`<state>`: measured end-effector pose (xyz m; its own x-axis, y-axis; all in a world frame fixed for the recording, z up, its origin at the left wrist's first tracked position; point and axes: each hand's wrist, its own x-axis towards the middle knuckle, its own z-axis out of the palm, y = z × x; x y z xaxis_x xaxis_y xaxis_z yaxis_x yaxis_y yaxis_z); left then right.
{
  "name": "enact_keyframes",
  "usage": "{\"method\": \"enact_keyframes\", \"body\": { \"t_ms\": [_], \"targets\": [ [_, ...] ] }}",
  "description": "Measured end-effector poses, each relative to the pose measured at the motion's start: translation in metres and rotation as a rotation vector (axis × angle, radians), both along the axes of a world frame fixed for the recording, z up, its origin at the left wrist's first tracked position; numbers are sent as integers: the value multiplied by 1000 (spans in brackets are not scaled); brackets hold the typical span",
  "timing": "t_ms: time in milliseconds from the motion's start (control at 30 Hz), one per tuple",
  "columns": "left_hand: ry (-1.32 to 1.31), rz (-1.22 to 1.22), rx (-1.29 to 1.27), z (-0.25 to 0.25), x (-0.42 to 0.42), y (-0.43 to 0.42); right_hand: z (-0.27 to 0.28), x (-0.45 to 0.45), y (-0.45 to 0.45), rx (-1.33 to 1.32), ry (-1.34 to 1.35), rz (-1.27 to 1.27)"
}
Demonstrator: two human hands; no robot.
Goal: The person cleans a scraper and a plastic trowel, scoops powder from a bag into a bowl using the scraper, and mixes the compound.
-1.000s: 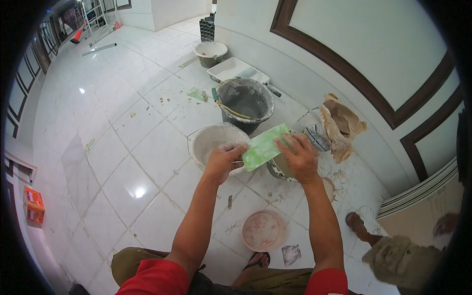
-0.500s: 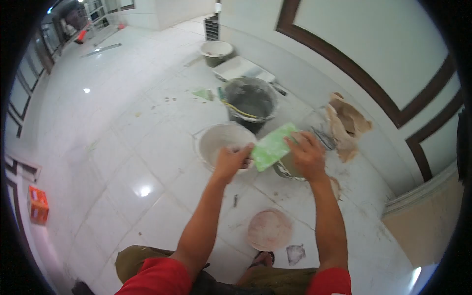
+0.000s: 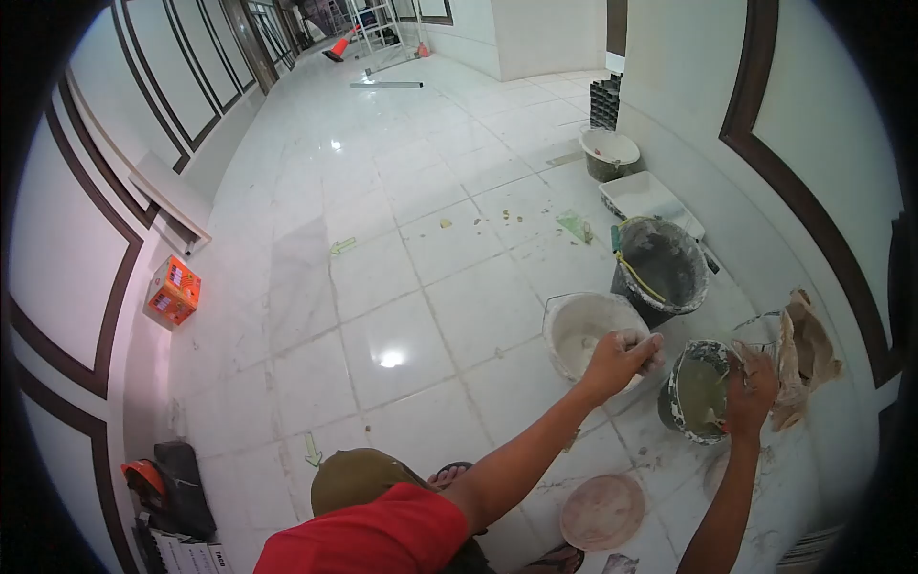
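Note:
My left hand (image 3: 622, 364) is over the right side of a whitish bucket (image 3: 576, 335), its fingers curled together with nothing visible in them. At the right rim of a bucket of greenish liquid (image 3: 701, 387), my right hand (image 3: 750, 387) has its fingers bent downward. What they hold is too unclear to name; a small orange patch shows just below them. The green sheet does not show in either hand. Behind the two buckets stands a dark bucket (image 3: 662, 268) with a yellow handle.
A torn paper bag (image 3: 803, 359) stands at the right, by the wall. Farther back are a white tray (image 3: 650, 203) and a small bucket (image 3: 608, 155). A pinkish round basin (image 3: 602, 513) lies near my feet. An orange box (image 3: 174, 292) is at the left wall.
The view has swung left, shifting the scene rightward. The green sheet has left my left hand's grasp and is no longer distinguishable. My right hand has lowered to the liquid-filled bucket.

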<state>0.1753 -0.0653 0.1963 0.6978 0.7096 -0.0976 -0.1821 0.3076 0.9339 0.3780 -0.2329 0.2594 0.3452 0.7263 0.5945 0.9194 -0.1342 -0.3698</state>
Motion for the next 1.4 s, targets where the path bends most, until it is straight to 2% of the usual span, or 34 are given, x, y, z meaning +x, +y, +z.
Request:
{"method": "enact_keyframes", "body": {
  "t_ms": [33, 100, 167, 200, 267, 300, 367, 433, 533, 633, 733, 800, 833, 867, 900, 933, 967, 1033, 1067, 1167, 1233, 1300, 1333, 1400],
  "targets": [
    [77, -12, 80, 0, -1, 1, -4, 4, -1, -53, 125, -73],
    [104, 25, 138, 6, -4, -4, -19, 11, 4, -99, 212, -173],
    [145, 37, 293, 1, -2, -11, -6, 5, -1, -140, 377, -198],
    [152, 23, 388, -7, -3, -6, 6, -7, 4, -134, 453, -115],
    [98, 52, 296, -6, -2, -8, 19, -17, 5, -184, 374, -38],
    [47, 62, 225, -19, 1, -5, 25, -21, 7, -176, 418, -9],
    [49, 103, 147, -8, -1, -9, 23, -21, 5, -171, 456, 0],
    [40, 118, 120, -8, -1, -7, 15, -17, 7, -134, 796, 27],
    [16, 214, 177, -8, 1, -8, 24, -23, 8, -135, 878, 28],
    [123, 165, 248, -6, -3, -5, 13, -16, 7, -103, 871, 26],
    [78, 177, 240, -2, 2, -11, 14, -13, 4, -88, 813, 17],
    [95, 188, 331, -9, -1, -9, 13, -2, 1, -244, 475, -98],
    [206, 163, 393, -31, 3, -1, 9, 2, 0, -240, 470, -132],
    [389, 134, 525, -4, -6, -8, 0, 5, -2, -199, 440, -159],
    [314, 281, 756, -27, -1, -7, -8, 9, -4, -158, 410, -187],
    [275, 159, 524, -10, -6, -9, 19, -4, -2, -196, 563, -45],
    [289, 156, 535, -7, -6, -10, 1, 6, -5, -98, 800, -99],
    [177, 89, 392, -2, -9, -10, 17, -15, 3, -68, 826, -105],
    [183, 105, 402, -7, -7, -6, 20, -21, 6, -57, 834, -108],
    [64, 42, 250, -21, 8, -12, 5, 8, -3, -61, 976, -6],
    [74, 98, 328, -30, 11, -12, -6, 13, -5, -34, 838, -97],
    [326, -39, 566, -38, 8, -10, 7, 1, -8, -68, 788, -172],
    [371, -105, 729, -46, 5, -10, 15, -4, -10, -103, 732, -162],
    [304, -100, 1170, -70, 0, -2, 30, -13, -14, -167, 617, -143]
  ]
}}
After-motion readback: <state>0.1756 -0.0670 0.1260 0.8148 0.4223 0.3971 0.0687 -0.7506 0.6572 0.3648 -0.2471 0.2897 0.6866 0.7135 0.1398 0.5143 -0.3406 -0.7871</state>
